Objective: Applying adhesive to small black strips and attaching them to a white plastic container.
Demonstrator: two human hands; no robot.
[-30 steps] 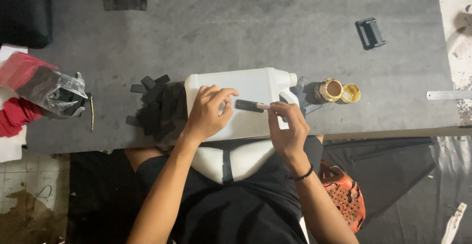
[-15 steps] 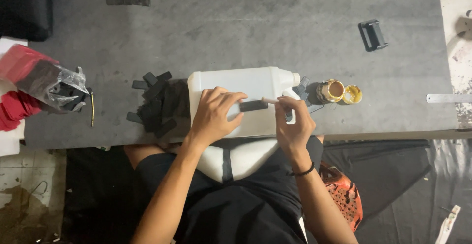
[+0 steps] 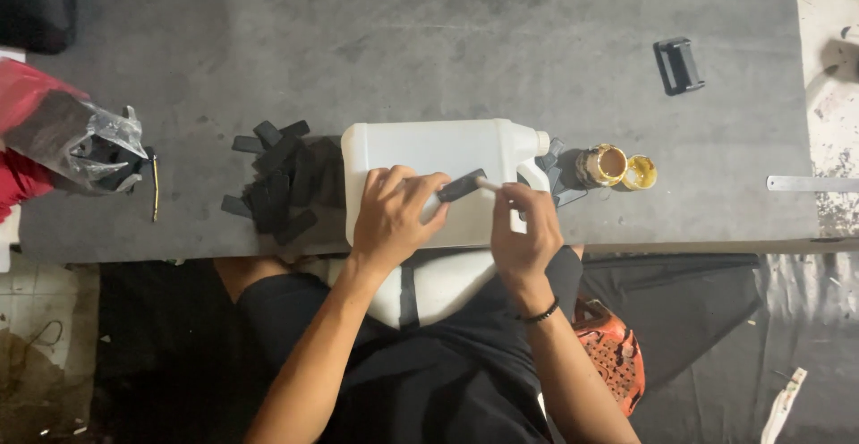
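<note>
left hand (image 3: 391, 220) pins black strip (image 3: 460, 185) flat on white jug (image 3: 438, 153) | right hand (image 3: 526, 229) pinches brush (image 3: 488, 183), probably gluing | glue tin (image 3: 604, 165) within reach

white jugs: one (image 3: 438, 153)
small brushes: one (image 3: 463, 185)
open glue tins: one (image 3: 602, 165), plus its lid (image 3: 640, 173)
black buckles: one (image 3: 677, 64)
metal rulers: one (image 3: 810, 183)
black strips: a pile (image 3: 279, 184), too jumbled to count
</note>
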